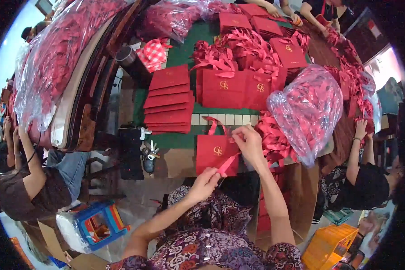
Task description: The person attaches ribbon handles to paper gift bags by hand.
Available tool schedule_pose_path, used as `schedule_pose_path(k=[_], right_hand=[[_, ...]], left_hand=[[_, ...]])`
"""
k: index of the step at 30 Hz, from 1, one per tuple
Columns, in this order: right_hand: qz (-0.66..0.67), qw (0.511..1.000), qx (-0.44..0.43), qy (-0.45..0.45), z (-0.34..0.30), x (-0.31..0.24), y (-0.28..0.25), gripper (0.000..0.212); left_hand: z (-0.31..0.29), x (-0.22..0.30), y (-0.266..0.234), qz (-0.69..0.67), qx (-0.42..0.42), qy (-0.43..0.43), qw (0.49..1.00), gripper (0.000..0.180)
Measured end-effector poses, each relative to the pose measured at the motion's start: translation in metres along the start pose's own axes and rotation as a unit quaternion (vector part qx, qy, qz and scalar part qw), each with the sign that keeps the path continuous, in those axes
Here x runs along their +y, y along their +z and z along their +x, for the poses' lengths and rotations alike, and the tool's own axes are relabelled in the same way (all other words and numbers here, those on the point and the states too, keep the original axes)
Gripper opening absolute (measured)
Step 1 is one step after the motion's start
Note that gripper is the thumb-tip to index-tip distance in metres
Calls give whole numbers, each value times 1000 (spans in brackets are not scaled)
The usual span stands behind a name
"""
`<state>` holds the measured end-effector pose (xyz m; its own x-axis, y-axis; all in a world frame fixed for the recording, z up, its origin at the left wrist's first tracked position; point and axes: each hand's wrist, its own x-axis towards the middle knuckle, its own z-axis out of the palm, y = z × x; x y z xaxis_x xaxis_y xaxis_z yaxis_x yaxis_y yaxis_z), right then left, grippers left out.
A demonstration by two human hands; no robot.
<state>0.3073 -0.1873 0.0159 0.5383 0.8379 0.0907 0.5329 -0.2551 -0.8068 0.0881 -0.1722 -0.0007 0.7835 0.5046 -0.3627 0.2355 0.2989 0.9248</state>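
Note:
A red paper gift bag (210, 155) with a gold monogram lies at the near edge of the green table, right in front of me. My left hand (205, 183) pinches a red ribbon (230, 164) that runs up and right across the bag's lower right corner. Over the bag's upper right corner is my right hand (248, 141), its thumb and fingers closed together; what they grip is too small to make out. A looped red ribbon handle (214, 124) rises from the bag's top edge.
Flat red bags (168, 100) lie fanned at left. Finished-looking bags with ribbons (223, 87) stand behind. At right, loose ribbons (274, 137) lie beside a clear plastic sack of ribbons (308, 110). Keys (151, 151) and a dark tumbler (131, 63) are at left. Other people work around the tables.

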Motion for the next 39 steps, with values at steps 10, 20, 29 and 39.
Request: schedule_pose_path(k=[10, 20, 29, 39], right_hand=[[-68, 985, -13, -159, -35, -43, -14, 29], [100, 983, -141, -55, -58, -40, 19, 18], [28, 999, 15, 5, -46, -18, 45, 12], [33, 997, 63, 4, -51, -23, 61, 11]], left_hand=[[21, 14, -46, -14, 2, -17, 1000, 28], [39, 33, -59, 122, 45, 80, 988, 31], [69, 36, -56, 475, 140, 150, 856, 44], [61, 39, -59, 400, 128, 191, 887, 28]])
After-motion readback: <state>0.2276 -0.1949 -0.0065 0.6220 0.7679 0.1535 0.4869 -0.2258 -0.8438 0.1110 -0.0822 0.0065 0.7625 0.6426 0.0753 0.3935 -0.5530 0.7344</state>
